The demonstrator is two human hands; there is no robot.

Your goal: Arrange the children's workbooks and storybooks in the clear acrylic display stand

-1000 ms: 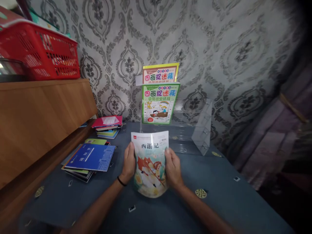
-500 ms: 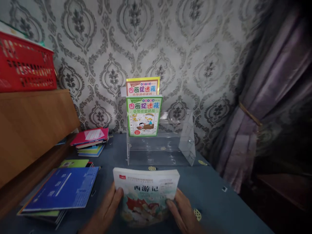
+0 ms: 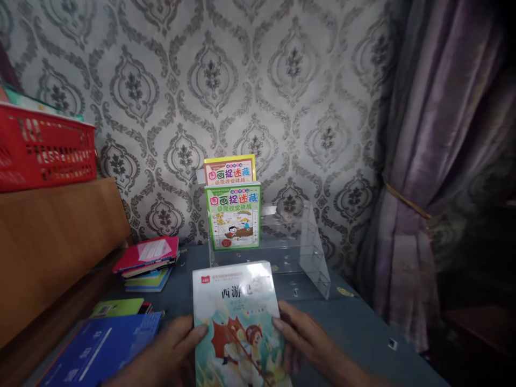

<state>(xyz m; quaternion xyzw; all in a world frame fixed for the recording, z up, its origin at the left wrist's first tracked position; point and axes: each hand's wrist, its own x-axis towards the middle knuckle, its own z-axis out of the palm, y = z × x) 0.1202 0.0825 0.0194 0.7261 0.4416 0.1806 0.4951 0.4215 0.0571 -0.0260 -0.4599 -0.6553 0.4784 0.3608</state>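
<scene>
A paperback book [image 3: 237, 317] with a white and teal illustrated cover is held up in front of me, its cover facing me. My left hand [image 3: 177, 341] grips its left edge, thumb on the cover. On the opposite edge my right hand [image 3: 302, 336] does the same, fingers behind the book. Just beyond it stands a clear acrylic tiered rack [image 3: 316, 258], partly hidden by the book. A green-bordered picture book [image 3: 234, 217] leans on the rack's left side, and a yellow-edged book [image 3: 229, 169] stands behind it.
A blue book [image 3: 97, 349] tops a pile at left on the dark table [image 3: 363, 344]. Behind lies a stack under a pink book [image 3: 147, 252]. A red basket [image 3: 48, 148] sits on a wooden ledge [image 3: 60, 242]. A purple curtain [image 3: 415, 188] hangs at right.
The paperback has tipped more upright, showing more of its cover, and now overlaps the rack's lower front. Both hands keep hold of it. The view has tilted upward.
</scene>
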